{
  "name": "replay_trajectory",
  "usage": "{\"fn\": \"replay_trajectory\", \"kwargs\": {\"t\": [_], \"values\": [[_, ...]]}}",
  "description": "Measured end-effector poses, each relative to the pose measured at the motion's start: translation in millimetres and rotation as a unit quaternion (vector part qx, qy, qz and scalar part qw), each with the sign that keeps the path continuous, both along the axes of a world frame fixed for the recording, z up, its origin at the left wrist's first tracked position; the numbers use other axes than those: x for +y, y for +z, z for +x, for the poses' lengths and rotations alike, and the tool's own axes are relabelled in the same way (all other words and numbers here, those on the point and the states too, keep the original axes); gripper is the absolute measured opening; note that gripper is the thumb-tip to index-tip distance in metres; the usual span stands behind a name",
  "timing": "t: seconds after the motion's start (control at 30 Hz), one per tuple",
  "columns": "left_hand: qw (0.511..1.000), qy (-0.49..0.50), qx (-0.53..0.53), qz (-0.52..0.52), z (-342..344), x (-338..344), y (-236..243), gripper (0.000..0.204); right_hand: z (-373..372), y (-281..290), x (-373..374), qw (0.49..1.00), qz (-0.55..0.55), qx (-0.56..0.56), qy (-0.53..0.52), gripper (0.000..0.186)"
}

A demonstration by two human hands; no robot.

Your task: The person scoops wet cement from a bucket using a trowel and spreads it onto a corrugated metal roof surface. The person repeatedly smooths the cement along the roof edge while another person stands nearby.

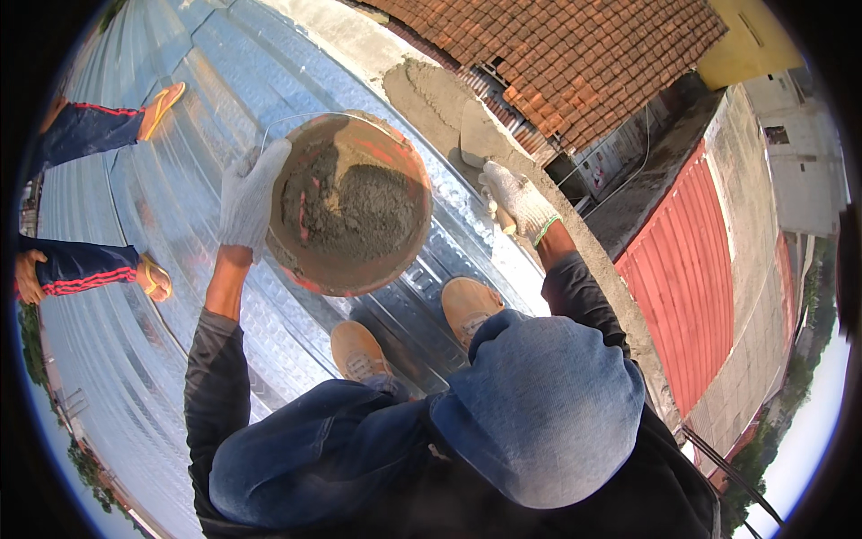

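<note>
A round orange bucket (422, 193), its wall smeared with grey, is partly filled with wet mortar (359, 207). My left hand (253, 198), in a white knit glove, grips the bucket's left rim, fingers wrapped round it by the thin wire handle (296, 117). To the right of the bucket, my gloved right hand (516, 198) is closed round the wooden handle of a trowel (483, 135). The trowel's grey blade lies over the top of a wall (431, 94), where fresh mortar is spread.
I crouch on a shiny corrugated metal roof (162, 207), in tan shoes (467, 305). At the left stands another person in dark trousers (85, 260) and sandals. Beyond the wall are a tiled roof (557, 54), a lower red metal roof (682, 287) and a gap between buildings.
</note>
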State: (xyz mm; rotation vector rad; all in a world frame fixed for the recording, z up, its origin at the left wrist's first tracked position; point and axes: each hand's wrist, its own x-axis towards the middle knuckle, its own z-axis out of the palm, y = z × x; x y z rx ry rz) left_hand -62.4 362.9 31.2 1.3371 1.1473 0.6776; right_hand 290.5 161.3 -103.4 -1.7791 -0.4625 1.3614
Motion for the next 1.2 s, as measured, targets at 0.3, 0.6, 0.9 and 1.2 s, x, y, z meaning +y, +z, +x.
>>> {"fn": "replay_trajectory", "kwargs": {"t": [0.3,0.6,0.9,1.2], "values": [[0.999,-0.021,0.049,0.011,-7.7,4.5,-2.2,0.036,3.0,6.7,-32.2,0.996,-0.040,0.070,-0.044,0.047],[0.997,-0.033,0.063,0.024,-11.1,10.2,-9.0,0.039,-32.4,10.9,-52.6,0.997,0.003,-0.047,-0.060,0.039],[0.999,0.014,0.041,-0.001,-17.0,7.6,-12.7,0.038,-31.2,-11.5,2.8,0.987,0.133,-0.049,-0.072,0.031],[0.997,0.074,0.034,0.006,-36.8,13.4,-27.4,0.034,-33.0,-7.5,28.6,0.984,0.078,0.052,-0.153,0.030]]}}
